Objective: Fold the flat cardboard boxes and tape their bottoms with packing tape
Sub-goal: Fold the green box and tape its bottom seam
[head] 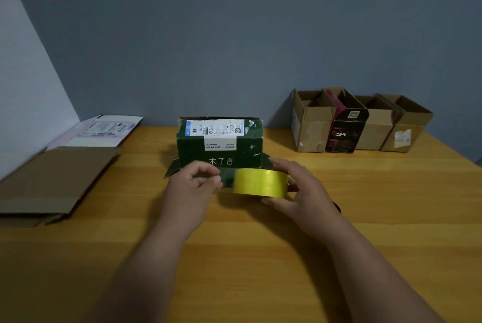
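Observation:
A dark green cardboard box (220,145) with a white shipping label stands in the middle of the wooden table (365,218), its lower flaps splayed outward. Just in front of it my right hand (294,192) grips a yellow roll of packing tape (260,182) held above the table. My left hand (193,187) pinches the free end of the tape, and a short clear strip stretches between that hand and the roll. Flat cardboard boxes lie at the left: a brown one (54,179) and a white one (104,131) behind it.
Several folded boxes stand in a row at the back right against the wall: brown ones (311,124) (407,129) and a black one (344,129). A grey-blue wall runs behind the table.

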